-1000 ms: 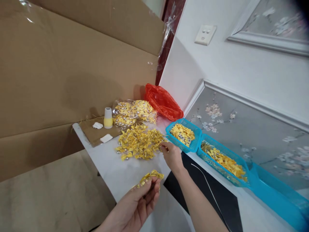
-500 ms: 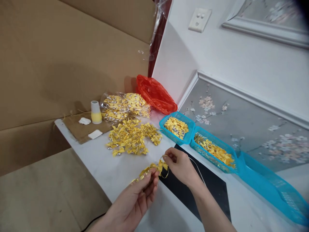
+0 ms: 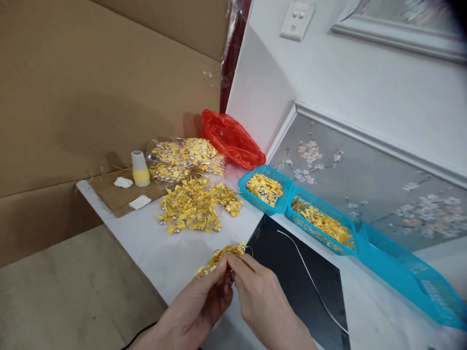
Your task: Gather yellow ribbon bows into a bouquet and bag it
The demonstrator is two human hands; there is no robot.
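My left hand (image 3: 199,299) is closed around a bunch of small yellow ribbon bows (image 3: 219,255) with gold ties and silver beads. Part of the bunch sticks out above the fingers, and a thin gold loop stands at its right end. My right hand (image 3: 260,291) meets the left one at the thumb, its fingers pinched together against the bunch. What those fingertips grip is hidden. Beyond both hands, a loose pile of yellow ribbon bows (image 3: 199,206) lies on the white table (image 3: 146,243).
A black mat (image 3: 306,287) with a white cord (image 3: 310,277) lies at right. Blue baskets (image 3: 288,206) holding yellow pieces line the wall. Behind stand a clear bag of bows (image 3: 171,160), a red plastic bag (image 3: 233,141) and a thread cone (image 3: 140,170) on cardboard (image 3: 109,194).
My right hand has moved left and down from the gold loop to my left fingers. The white cord on the mat is more uncovered. The view has shifted slightly.
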